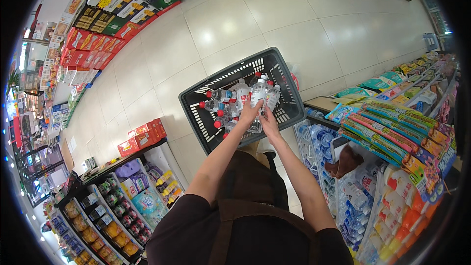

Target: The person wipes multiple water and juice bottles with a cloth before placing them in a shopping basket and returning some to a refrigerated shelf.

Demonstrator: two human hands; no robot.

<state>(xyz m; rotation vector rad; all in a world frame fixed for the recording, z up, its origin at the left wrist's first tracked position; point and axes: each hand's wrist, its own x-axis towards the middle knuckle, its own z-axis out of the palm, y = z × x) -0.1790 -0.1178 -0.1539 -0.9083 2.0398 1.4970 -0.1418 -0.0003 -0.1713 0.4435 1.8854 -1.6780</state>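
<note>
A dark grey plastic shopping basket (pixel 290 81) is below me, tilted in view, with several clear plastic bottles inside. Bottles with red caps, such as this one (pixel 210 106), lie along the basket's left part. My left hand (pixel 251 112) is at a clear bottle with a white label and white cap (pixel 259 90), its fingers against the label. My right hand (pixel 270 123) touches the bottle cluster from the right, close to a second white-labelled bottle (pixel 272 96). Whether either hand grips a bottle is hard to tell, since the fingertips are partly hidden.
Light floor tiles (pixel 228 18) surround the basket. Stacked drink cartons (pixel 121 11) stand at upper left. A shelf (pixel 121 206) with packaged goods is at lower left, red boxes (pixel 143 138) on top. At right are long snack packs (pixel 390 129), a brown cloth (pixel 344 162) and bottled water (pixel 355 198).
</note>
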